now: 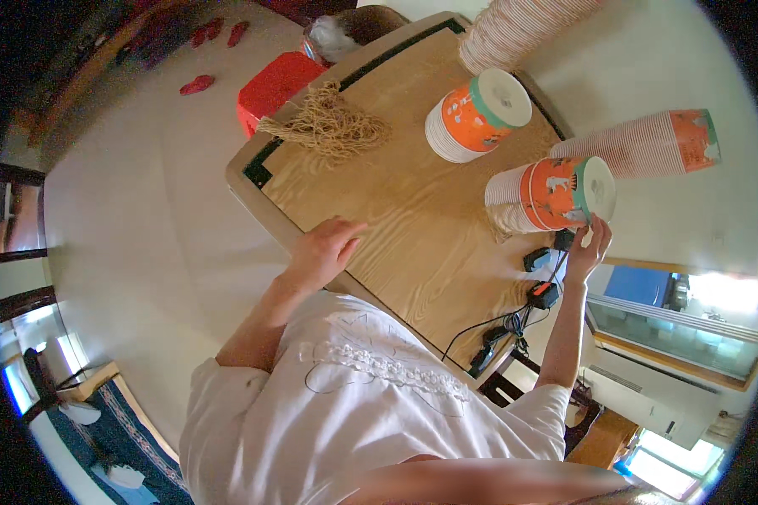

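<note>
A stack of nested paper cups (556, 195), orange and green with a pale round base on top, stands upside down on the right of the table. My right hand (589, 248) is at the near edge of its top cup, thumb and fingertips closing on the rim of the base. Some strands of string (504, 220) lie at the foot of this stack. Over the table's near left edge hangs my left hand (324, 251), holding nothing, its fingers loosely apart. Farther back stands a second upside-down cup stack (472, 118). A bundle of tan string (335, 126) lies at the far left.
Long cup stacks rise at the back (522, 29) and behind the near stack (648, 145). Black adapters and cables (514, 320) crowd the wooden table's (396, 227) right side. A red stool (280, 88) touches the far left edge. Red slippers (198, 84) lie on the floor.
</note>
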Motion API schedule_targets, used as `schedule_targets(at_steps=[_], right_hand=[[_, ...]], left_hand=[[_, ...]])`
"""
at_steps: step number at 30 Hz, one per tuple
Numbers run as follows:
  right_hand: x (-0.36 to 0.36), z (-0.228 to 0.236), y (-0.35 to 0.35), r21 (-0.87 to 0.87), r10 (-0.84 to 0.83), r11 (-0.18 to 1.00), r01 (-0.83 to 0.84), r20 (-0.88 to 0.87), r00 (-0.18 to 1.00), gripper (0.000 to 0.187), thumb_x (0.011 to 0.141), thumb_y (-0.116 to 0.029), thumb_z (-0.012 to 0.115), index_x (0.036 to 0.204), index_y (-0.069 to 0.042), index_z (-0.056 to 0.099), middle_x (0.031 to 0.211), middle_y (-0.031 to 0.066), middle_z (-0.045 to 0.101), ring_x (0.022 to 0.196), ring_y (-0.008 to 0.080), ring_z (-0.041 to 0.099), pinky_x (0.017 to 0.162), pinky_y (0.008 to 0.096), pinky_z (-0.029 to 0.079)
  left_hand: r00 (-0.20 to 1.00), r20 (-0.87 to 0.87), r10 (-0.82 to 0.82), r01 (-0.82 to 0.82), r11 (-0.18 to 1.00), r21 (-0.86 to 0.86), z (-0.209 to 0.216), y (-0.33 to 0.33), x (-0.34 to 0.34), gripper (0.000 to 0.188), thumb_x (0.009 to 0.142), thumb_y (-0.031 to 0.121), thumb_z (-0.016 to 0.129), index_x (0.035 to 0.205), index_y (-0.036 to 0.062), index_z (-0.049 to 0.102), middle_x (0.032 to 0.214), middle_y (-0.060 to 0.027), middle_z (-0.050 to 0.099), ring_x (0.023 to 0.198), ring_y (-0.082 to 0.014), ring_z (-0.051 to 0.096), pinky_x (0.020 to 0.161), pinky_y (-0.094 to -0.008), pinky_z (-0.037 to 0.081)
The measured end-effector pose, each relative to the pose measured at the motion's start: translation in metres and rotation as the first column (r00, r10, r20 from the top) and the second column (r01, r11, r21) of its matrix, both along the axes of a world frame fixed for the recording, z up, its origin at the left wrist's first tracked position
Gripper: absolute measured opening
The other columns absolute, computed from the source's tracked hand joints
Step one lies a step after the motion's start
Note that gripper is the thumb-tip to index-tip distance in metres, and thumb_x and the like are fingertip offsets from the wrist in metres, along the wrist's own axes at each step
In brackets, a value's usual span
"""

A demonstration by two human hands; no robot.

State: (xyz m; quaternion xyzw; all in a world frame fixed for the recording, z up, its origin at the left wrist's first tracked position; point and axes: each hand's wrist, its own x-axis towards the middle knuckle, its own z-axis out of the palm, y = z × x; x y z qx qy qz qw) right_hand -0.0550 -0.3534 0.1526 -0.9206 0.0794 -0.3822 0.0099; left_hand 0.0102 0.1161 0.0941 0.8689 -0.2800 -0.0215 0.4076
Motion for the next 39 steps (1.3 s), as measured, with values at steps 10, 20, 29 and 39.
schedule_targets(at_steps=[10,20,29,39], right_hand=[[0.004,-0.005,0.0,-0.006,0.02,1.0,-0.02,-0.013,1.0,0.029,0.078,-0.002,0.056,0.107,-0.005,0.057,0.104,0.0139,0.053,0.099,0.0296,0.05,0.085,0.0398,0.042],[0.005,-0.009,0.002,-0.018,0.017,1.0,-0.018,-0.043,0.999,0.03,0.079,-0.002,0.055,0.108,-0.007,0.057,0.105,0.0142,0.052,0.1,0.0302,0.049,0.085,0.0407,0.041],[0.006,-0.01,0.004,-0.005,0.039,0.999,-0.039,-0.041,0.998,0.03,0.078,-0.005,0.056,0.108,-0.006,0.056,0.103,0.0145,0.053,0.097,0.0304,0.05,0.084,0.0408,0.042],[0.009,-0.008,0.005,0.001,0.024,1.0,-0.024,-0.033,0.999,0.026,0.08,-0.01,0.058,0.105,-0.005,0.057,0.101,0.0148,0.053,0.095,0.0305,0.051,0.082,0.0404,0.042]], left_hand=[[0.999,0.051,0.005,-0.004,1.0,-0.03,-0.012,-0.002,0.005,0.023,0.078,0.01,0.058,0.101,0.0105,0.057,0.086,-0.0076,0.059,0.08,-0.0252,0.058,0.07,-0.0338,0.049],[1.0,-0.022,-0.008,0.008,1.0,-0.011,-0.009,0.002,0.004,0.023,0.078,0.009,0.057,0.101,0.0076,0.057,0.087,-0.009,0.058,0.08,-0.0262,0.058,0.07,-0.0347,0.049],[1.0,0.014,-0.009,0.009,1.0,-0.002,-0.01,0.003,0.003,0.022,0.078,0.009,0.057,0.1,0.0066,0.057,0.085,-0.0104,0.058,0.079,-0.0273,0.057,0.069,-0.0353,0.049],[0.999,0.008,-0.035,0.035,0.998,-0.047,-0.024,-0.009,0.004,0.022,0.078,0.01,0.057,0.099,0.0068,0.057,0.086,-0.0105,0.058,0.08,-0.028,0.057,0.07,-0.0363,0.048]])
